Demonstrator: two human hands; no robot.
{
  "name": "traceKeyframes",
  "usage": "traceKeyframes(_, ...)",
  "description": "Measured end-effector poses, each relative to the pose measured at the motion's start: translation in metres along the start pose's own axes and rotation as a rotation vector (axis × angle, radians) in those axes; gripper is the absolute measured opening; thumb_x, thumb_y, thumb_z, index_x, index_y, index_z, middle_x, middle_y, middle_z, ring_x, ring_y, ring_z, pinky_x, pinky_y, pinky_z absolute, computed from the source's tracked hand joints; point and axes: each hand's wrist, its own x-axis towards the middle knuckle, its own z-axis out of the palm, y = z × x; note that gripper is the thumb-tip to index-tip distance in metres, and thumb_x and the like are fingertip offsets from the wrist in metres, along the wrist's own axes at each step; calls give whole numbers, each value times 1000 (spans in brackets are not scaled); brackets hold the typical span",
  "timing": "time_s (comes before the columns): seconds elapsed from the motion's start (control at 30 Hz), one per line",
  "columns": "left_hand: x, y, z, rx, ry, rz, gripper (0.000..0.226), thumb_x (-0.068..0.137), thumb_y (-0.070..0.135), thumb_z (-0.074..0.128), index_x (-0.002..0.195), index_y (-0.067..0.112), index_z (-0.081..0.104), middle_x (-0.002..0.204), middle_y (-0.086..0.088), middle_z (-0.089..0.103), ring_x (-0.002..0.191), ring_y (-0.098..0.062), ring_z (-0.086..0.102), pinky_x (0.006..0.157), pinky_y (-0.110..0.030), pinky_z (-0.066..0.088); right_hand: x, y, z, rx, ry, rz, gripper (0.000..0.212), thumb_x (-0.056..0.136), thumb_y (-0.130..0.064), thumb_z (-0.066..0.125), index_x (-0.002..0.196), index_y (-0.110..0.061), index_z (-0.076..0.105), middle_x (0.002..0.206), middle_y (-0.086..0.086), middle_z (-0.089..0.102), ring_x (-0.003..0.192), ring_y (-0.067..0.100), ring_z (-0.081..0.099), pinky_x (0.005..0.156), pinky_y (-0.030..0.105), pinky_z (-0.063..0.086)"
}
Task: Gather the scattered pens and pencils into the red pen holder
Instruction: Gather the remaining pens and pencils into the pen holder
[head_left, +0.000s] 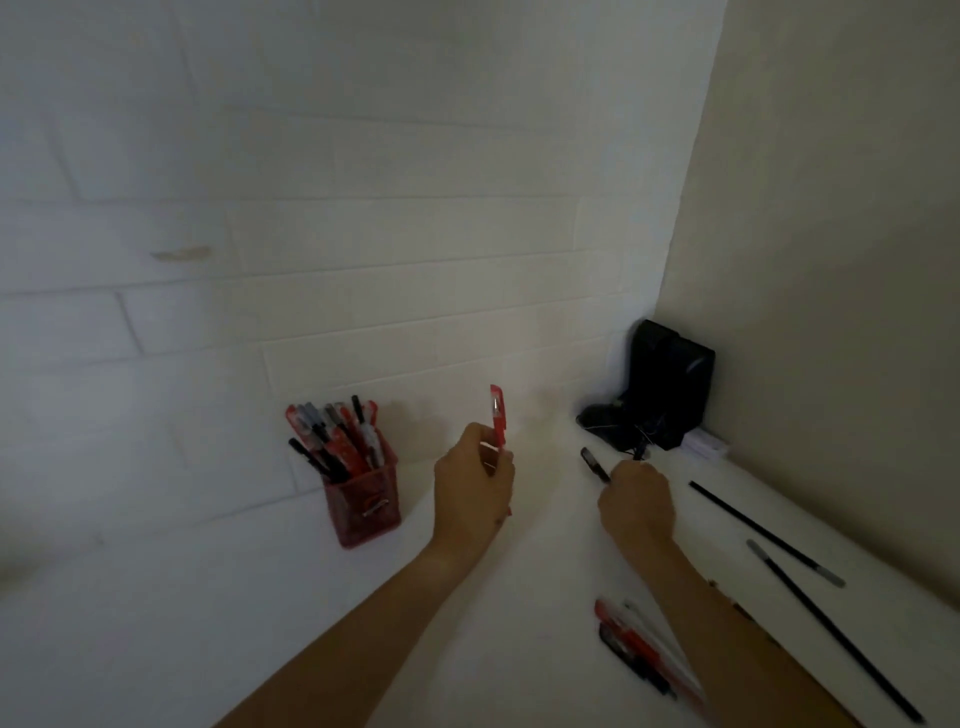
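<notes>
Left hand (475, 486) grips a red pen (497, 422) upright, ready for the holder (363, 506) at 9 o'clock; right hand (636, 501) pinches a black pen (595, 464).

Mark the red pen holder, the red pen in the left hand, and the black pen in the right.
red pen holder (363, 506): head view, front wall.
red pen (497, 415): head view, upper barrel.
black pen (594, 463): head view, exposed end.

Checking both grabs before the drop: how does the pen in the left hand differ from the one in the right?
The red pen in the left hand stands nearly upright, well above the table; the black pen in the right hand lies tilted and low. Most of the red pen shows; only the black pen's end pokes out. Neither is in the red pen holder yet.
</notes>
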Motion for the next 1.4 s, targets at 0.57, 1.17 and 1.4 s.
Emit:
traceKeyframes(0.57, 32, 12, -147, 36, 347, 263, 69, 94, 1, 53, 141, 40, 21, 88, -3, 62, 72, -19, 66, 66, -41, 60, -86, -211, -28, 941, 36, -449, 7, 93, -14, 64, 97, -18, 59, 87, -10, 68, 82, -2, 65, 64, 7, 48)
traceKeyframes(1.17, 38, -29, -141, 808, 212, 399, 38, 101, 25, 32, 100, 19, 69, 120, 3, 63, 102, -13, 63, 91, -30, 47, -103, -208, 7, 375, -48, -495, 14, 95, -26, 54, 96, -15, 63, 93, 0, 55, 86, 21, 55, 63, 27, 41)
traceKeyframes(1.4, 22, -24, -136, 933, 269, 421, 44, 101, 30, 33, 132, 12, 59, 138, -7, 60, 142, -23, 44, 117, -48, 31, -111, -213, -5, 369, -69, -469, 18, 96, -30, 53, 104, -15, 60, 102, 2, 57, 90, 23, 59, 68, 29, 44)
